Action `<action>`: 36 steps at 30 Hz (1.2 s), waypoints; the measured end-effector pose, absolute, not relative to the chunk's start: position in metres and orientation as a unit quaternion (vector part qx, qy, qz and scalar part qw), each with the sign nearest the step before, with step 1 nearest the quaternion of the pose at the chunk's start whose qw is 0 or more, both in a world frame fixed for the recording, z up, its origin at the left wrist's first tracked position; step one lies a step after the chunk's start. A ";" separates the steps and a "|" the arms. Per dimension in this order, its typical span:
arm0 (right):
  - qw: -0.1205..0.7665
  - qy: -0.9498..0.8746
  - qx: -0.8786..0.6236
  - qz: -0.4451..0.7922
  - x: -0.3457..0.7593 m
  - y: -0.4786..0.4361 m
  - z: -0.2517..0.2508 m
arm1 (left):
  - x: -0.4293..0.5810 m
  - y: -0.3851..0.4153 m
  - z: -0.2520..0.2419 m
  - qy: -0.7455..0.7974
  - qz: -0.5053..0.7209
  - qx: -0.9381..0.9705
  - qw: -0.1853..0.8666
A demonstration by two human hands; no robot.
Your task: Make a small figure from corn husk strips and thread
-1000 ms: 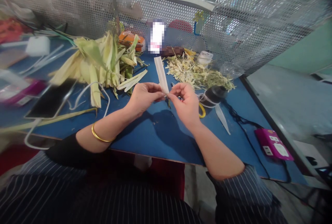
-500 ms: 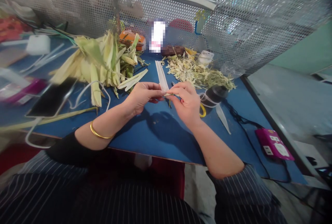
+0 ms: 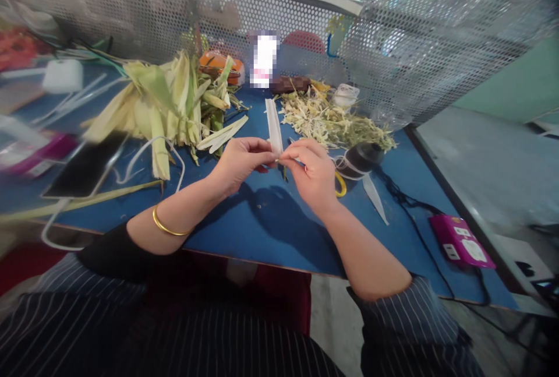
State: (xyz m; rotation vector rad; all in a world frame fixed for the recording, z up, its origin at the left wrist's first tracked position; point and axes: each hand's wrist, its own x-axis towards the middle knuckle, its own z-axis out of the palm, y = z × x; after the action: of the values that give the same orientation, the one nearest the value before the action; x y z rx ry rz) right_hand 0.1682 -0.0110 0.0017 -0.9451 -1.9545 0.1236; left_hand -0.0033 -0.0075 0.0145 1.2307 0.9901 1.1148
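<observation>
A pale, flat strip of what looks like corn husk points away from me over the blue table. Its near end is pinched by my left hand, thumb against fingers. Close against it, my right hand pinches the same end from the other side; the fingertips nearly meet. What exactly lies between the fingertips is too small to make out. Just right of my right hand are a yellow scissor-like handle and a black thread spool with white thread around it.
Left stands a pile of corn husks. Shredded husk bits lie at the back right. A dark phone with a white cable is at left. A loose pale blade-shaped strip and a magenta power socket lie right. A perforated metal screen rises behind.
The pale strip has tipped slightly to the right at its far end and stands a bit more upright. The fingertips of both hands have shifted only a little around its near end.
</observation>
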 end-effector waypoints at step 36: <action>0.504 -0.764 -0.396 0.080 0.165 -0.014 0.001 | -0.002 -0.009 0.012 0.420 0.474 0.503 0.588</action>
State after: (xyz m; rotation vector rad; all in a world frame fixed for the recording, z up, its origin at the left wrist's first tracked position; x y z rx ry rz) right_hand 0.1646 -0.0140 0.0013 -0.9550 -1.8441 0.1935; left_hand -0.0018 -0.0088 0.0124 1.1730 0.9790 1.1047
